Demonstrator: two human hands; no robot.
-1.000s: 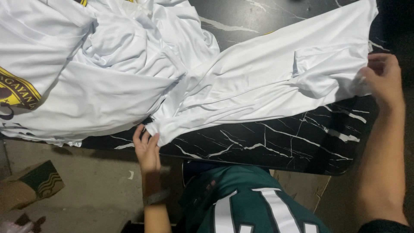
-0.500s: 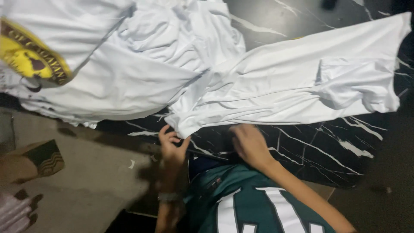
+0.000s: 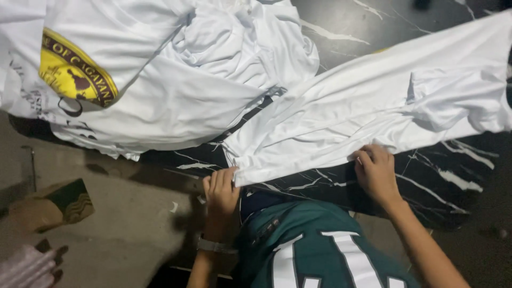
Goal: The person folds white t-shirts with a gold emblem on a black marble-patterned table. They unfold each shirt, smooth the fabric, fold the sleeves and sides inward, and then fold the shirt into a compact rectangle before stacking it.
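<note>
Both hands, left and right, pinch closed on the near hem of a long white folded cloth garment lying on the black marble-patterned table; uneven pulling could skew its fold.

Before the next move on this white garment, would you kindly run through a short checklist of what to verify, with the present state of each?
1. Left hand grips the near corner of the long white garment: ok, fingers curl over its hem.
2. Right hand holds the same near hem further along: ok.
3. Hem between the two hands is straight: ok, it runs taut with only slight ripples.
4. Garment lies flat: not ok, a bunched fold sits near its far end.
5. Garment is apart from the white pile with the yellow round emblem: not ok, they meet at the middle.
6. Black marble-patterned table under the cloth is clean: cannot tell.
</note>
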